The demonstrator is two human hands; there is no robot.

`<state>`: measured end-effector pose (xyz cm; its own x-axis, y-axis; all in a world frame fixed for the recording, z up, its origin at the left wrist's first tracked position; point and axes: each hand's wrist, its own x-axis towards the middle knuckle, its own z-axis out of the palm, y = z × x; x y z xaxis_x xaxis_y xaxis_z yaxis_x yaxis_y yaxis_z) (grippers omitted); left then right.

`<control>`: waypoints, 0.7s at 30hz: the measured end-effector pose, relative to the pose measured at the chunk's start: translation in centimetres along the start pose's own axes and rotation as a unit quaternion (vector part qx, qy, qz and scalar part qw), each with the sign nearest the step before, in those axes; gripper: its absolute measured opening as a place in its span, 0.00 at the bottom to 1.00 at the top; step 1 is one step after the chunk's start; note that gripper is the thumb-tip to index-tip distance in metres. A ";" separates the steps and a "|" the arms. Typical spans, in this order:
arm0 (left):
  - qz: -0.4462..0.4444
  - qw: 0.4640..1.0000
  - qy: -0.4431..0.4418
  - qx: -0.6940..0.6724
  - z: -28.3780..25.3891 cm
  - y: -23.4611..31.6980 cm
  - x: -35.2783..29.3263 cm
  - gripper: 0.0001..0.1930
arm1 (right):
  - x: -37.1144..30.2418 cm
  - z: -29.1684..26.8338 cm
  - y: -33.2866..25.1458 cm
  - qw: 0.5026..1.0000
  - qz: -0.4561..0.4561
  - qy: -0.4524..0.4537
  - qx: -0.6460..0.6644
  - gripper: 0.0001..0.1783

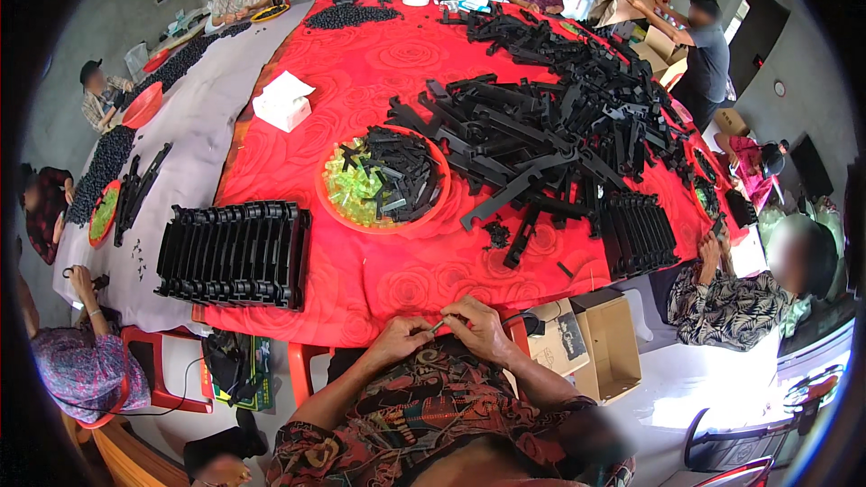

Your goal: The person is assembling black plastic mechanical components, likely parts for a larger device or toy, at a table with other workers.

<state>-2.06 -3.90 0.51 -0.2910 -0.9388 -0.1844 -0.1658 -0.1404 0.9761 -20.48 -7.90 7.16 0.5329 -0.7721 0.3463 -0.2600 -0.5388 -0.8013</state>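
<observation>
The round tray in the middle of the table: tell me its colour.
The round tray is orange, holding green and black parts; the head view shows it.

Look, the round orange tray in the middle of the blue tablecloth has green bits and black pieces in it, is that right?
Not quite: the tablecloth is red with a rose pattern, not blue. The head view shows it. The rest holds: the round orange tray sits in the middle with green bits and black pieces in it.

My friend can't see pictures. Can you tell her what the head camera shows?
A person's left hand and right hand meet, pinching a small thin piece, at the edge of a red table. On it sit black plastic parts and an orange bowl.
</observation>
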 end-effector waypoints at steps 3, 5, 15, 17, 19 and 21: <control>0.000 1.000 0.001 -0.011 0.0 -0.1 0.0 0.08 | 0.1 0.0 0.0 1.000 -0.008 0.002 -0.003 0.06; 0.007 1.000 -0.001 -0.009 0.0 -0.3 0.1 0.08 | 0.2 0.1 -0.1 1.000 -0.016 0.010 0.007 0.06; 0.038 0.999 -0.005 0.000 0.1 1.0 -0.2 0.08 | -0.1 0.0 0.1 1.000 0.001 0.016 0.004 0.06; 0.050 0.999 -0.007 0.007 0.1 1.1 -0.2 0.08 | -0.1 -0.1 0.1 1.000 0.009 0.003 0.002 0.07; 0.043 0.999 -0.005 0.007 0.1 0.6 -0.2 0.08 | -0.1 0.1 0.4 1.000 0.000 0.006 0.000 0.07; 0.045 0.999 0.002 -0.016 0.4 -0.8 0.0 0.08 | 0.0 0.2 0.4 1.000 -0.011 0.000 0.003 0.07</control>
<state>-2.29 -3.68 -0.32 -0.2991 -0.9494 -0.0961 -0.1097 -0.0659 0.9918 -20.44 -8.04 6.76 0.5381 -0.7604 0.3636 -0.2441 -0.5534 -0.7963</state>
